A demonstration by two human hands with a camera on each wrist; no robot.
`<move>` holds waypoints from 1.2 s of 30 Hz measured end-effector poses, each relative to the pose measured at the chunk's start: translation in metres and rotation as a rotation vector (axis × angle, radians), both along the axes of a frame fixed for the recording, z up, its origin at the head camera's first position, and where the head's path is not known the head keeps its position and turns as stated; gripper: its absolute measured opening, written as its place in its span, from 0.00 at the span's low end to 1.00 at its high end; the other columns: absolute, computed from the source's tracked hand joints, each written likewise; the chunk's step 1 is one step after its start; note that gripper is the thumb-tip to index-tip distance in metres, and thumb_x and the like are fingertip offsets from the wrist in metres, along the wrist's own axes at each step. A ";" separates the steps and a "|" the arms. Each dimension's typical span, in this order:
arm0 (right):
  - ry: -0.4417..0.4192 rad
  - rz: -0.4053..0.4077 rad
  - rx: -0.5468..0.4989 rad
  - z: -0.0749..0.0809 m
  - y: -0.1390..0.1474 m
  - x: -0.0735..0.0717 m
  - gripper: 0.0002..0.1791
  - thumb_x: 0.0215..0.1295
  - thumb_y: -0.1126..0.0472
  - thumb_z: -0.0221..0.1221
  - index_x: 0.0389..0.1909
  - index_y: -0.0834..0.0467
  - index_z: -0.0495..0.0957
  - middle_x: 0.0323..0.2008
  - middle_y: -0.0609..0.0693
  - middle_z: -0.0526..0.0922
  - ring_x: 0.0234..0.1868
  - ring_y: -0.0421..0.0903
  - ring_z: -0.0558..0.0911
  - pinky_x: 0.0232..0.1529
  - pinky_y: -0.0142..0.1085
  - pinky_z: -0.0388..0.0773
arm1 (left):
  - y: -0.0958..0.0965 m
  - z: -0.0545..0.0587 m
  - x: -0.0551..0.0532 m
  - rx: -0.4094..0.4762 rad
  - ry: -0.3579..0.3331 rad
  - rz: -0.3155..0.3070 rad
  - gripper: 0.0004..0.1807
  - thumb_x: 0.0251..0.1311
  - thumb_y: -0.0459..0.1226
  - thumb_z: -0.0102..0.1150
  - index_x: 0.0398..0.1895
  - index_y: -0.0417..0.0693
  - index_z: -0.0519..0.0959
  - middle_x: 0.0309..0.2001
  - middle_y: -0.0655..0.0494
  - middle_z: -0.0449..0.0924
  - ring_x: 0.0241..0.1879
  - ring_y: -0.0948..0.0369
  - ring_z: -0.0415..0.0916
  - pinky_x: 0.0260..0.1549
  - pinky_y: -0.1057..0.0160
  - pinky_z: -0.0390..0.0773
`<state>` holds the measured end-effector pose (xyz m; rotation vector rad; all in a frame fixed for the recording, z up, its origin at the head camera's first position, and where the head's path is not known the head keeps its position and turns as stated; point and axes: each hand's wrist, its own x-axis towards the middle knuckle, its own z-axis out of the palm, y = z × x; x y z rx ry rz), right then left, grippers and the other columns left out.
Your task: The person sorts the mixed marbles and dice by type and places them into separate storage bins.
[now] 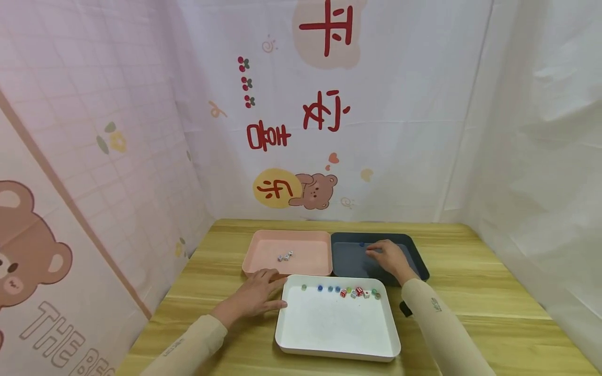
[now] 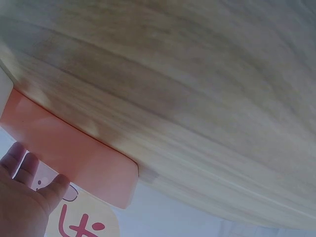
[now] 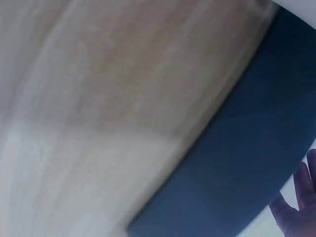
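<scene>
My left hand [image 1: 258,293] lies at the left edge of the white tray [image 1: 338,329], fingers extended and thumb against its rim. In the left wrist view its fingers overlap the rim of the pink tray [image 2: 74,148]. Over the dark blue tray [image 1: 348,263] my right hand [image 1: 391,257] reaches in, fingers loosely extended, with nothing seen between them. Just left of its fingertips a blue marble [image 1: 361,244] sits near the tray's back wall. Along the white tray's far side lie several marbles [image 1: 331,289] and several dice, among them a red die [image 1: 359,291].
Several white dice [image 1: 286,256] are grouped in the pink tray, which stands beside the dark blue one. A small black object [image 1: 405,308] shows by my right forearm. The wooden table [image 1: 470,292] ends at a printed white cloth [image 1: 400,172] behind.
</scene>
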<state>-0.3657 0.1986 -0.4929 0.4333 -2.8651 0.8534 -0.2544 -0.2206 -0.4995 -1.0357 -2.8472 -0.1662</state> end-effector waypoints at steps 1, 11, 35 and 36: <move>0.002 0.003 -0.002 0.002 -0.001 0.000 0.16 0.70 0.56 0.61 0.51 0.60 0.84 0.55 0.64 0.79 0.59 0.65 0.74 0.57 0.61 0.70 | 0.000 0.000 0.000 0.002 0.000 0.001 0.41 0.66 0.65 0.46 0.71 0.48 0.69 0.66 0.41 0.65 0.66 0.45 0.62 0.66 0.45 0.60; 0.009 0.085 -0.025 0.024 -0.025 -0.002 0.17 0.70 0.54 0.61 0.53 0.59 0.84 0.62 0.67 0.72 0.64 0.67 0.69 0.60 0.63 0.67 | 0.000 -0.001 0.001 0.029 0.011 -0.007 0.42 0.66 0.66 0.45 0.70 0.47 0.70 0.65 0.41 0.66 0.65 0.45 0.62 0.65 0.44 0.62; -0.040 0.330 0.048 0.033 -0.125 0.040 0.12 0.66 0.55 0.65 0.46 0.55 0.87 0.62 0.59 0.74 0.65 0.60 0.70 0.63 0.58 0.67 | 0.001 -0.001 0.000 0.041 0.008 -0.004 0.40 0.65 0.65 0.50 0.69 0.47 0.71 0.64 0.43 0.66 0.64 0.46 0.63 0.63 0.43 0.64; -0.038 0.343 0.062 0.032 -0.128 0.042 0.11 0.66 0.55 0.65 0.45 0.54 0.88 0.62 0.59 0.74 0.64 0.60 0.71 0.63 0.58 0.67 | 0.001 -0.001 0.000 0.037 0.003 -0.001 0.40 0.65 0.65 0.50 0.70 0.48 0.71 0.64 0.43 0.66 0.64 0.46 0.63 0.63 0.44 0.64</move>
